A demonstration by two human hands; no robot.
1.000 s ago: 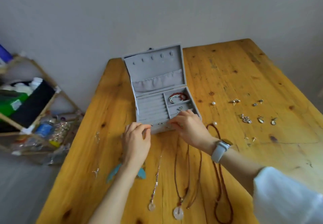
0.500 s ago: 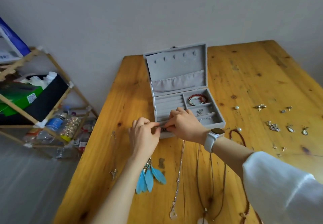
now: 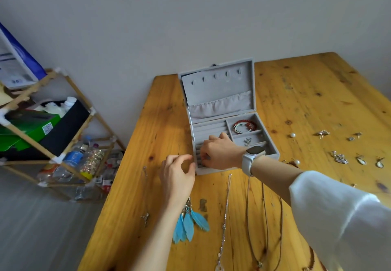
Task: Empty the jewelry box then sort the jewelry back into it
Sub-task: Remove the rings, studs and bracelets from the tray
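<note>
Here, at the far left, a wooden rack stands on the floor, holding a green box, a dark bin and plastic bottles low down. Right of it the wooden table begins. Near its left edge a thin chain lies lengthwise. The left hand hovers over the table just left of the box's near left corner, its fingers loosely curled with thumb and forefinger close together; whether they pinch anything I cannot tell. Nearer than that hand, blue feather earrings lie flat, partly under the wrist.

The grey box stands open in the middle of the table, its lid upright against the wall side, with a row of hooks and a gathered pocket inside. Its left part is ring slots; the right part is divided into compartments. A red bead bracelet lies in the far right compartment, and a small silver piece in the one nearer. The right hand rests on the near ring slots, fingers bent down into them; what they hold, if anything, is hidden. A white watch sits on that wrist, and a white sleeve covers the forearm.

Near the box, a silver necklace and brown cord necklaces run toward the near edge. To the right, a pearl, a star-shaped piece, small studs and drop earrings lie scattered, well apart from the box.
</note>
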